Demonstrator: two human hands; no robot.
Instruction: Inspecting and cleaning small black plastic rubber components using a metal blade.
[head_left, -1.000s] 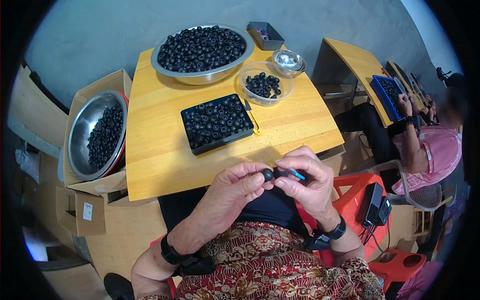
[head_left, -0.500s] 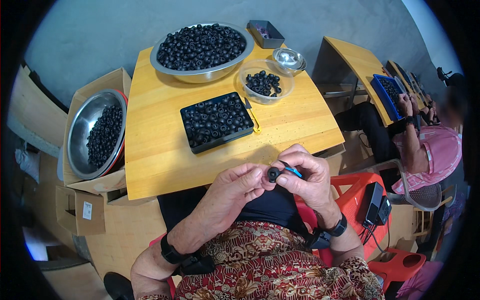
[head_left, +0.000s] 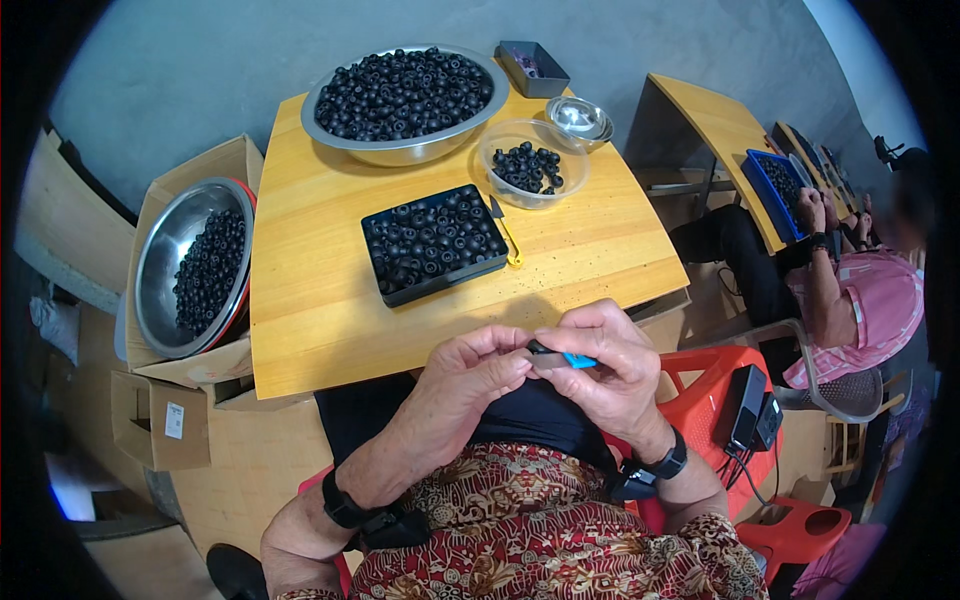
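Close to my body, just off the table's near edge, both hands come together over a small black ring-shaped part [head_left: 537,347]. My left hand [head_left: 470,375] pinches the part between thumb and fingertips, which hide most of it. In my right hand [head_left: 612,365] is a small blue-handled knife [head_left: 578,360], its blade lying against the part. Ahead on the table, a dark rectangular tray [head_left: 385,293] holds many similar black parts. Beside the tray lies a second knife with a yellow handle [head_left: 515,250].
A large steel bowl [head_left: 400,152] heaped with black parts stands at the back, near a clear plastic bowl [head_left: 535,200], small steel bowls [head_left: 580,117] and a grey box [head_left: 535,82]. Left, another steel bowl [head_left: 160,265] sits in a cardboard box. A co-worker [head_left: 860,300] sits at right.
My right hand has turned the knife so its blade now lies across the black part. The part's round open end, visible before, is now mostly hidden by my fingers.
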